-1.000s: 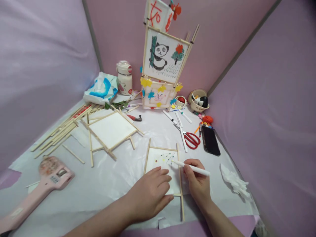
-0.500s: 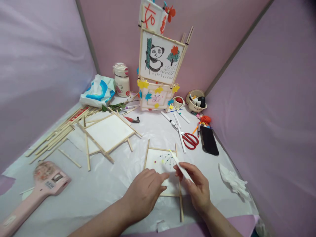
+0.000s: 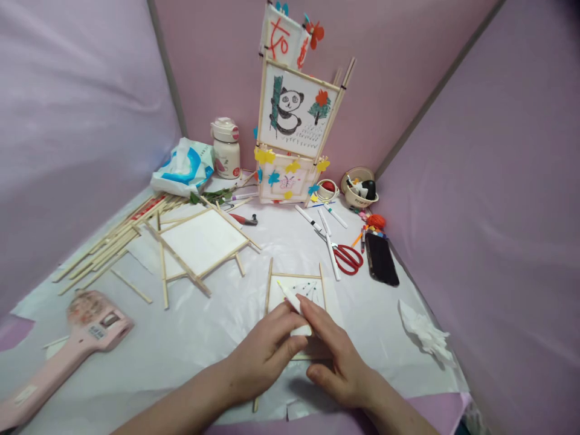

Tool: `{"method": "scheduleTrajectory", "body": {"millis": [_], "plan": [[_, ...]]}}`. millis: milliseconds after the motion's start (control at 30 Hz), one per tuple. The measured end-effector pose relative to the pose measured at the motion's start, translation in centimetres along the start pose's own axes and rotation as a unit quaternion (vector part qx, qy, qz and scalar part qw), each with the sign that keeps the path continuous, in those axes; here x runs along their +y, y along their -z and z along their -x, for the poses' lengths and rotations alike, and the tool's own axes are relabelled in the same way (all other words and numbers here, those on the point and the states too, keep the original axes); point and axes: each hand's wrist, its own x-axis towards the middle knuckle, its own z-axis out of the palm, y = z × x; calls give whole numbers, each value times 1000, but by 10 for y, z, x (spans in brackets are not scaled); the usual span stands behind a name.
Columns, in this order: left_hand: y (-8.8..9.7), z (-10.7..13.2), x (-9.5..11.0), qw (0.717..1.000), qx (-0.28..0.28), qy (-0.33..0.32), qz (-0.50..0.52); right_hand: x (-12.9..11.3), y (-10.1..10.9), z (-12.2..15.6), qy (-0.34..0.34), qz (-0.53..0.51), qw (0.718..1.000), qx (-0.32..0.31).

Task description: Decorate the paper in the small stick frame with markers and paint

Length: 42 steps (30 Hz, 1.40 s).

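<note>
A small paper panel in a frame of wooden sticks [image 3: 296, 280] lies on the white sheet just in front of me, with small coloured marks drawn on it. My right hand [image 3: 338, 356] is closed on a white marker [image 3: 290, 297] whose tip points up and left over the paper. My left hand [image 3: 267, 350] rests on the panel's near left part, fingers curled and touching the marker and my right fingers. The lower half of the panel is hidden under both hands.
A larger blank stick-framed panel [image 3: 199, 241] lies to the left, beside a pile of wooden sticks [image 3: 113, 238]. A pink glue gun [image 3: 67, 356] is at the near left. Red scissors [image 3: 347, 257], markers, a black phone [image 3: 381, 260] and a crumpled tissue [image 3: 426, 335] are on the right. A decorated panda lantern [image 3: 294, 130] stands at the back.
My right hand swung the marker from lying rightward to pointing up-left and moved left over the panel. My left hand curled in until it met the marker. The panel turned slightly.
</note>
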Motion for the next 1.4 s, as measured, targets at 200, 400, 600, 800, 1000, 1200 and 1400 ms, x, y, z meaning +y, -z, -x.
{"method": "scheduleTrajectory", "body": {"millis": [200, 400, 600, 800, 1000, 1200, 1400], "plan": [[7, 1, 1, 996, 87, -7, -7, 6, 15, -15, -32, -11, 998, 50], [21, -2, -6, 979, 175, -7, -104, 78, 98, -122, -254, 210, 917, 226], [24, -3, -11, 969, 208, 10, -134, 152, 127, -199, -295, 237, 896, 231], [23, -2, -13, 967, 214, 12, -138, 160, 122, -182, -203, 189, 927, 253], [23, -4, -13, 966, 209, 13, -149, 144, 113, -165, -131, 141, 948, 255], [22, -2, -12, 960, 213, 14, -180, 126, 98, -154, -100, 138, 955, 243], [28, -30, -7, 947, 196, 38, -250, 117, 88, -136, -109, 187, 954, 207]]}}
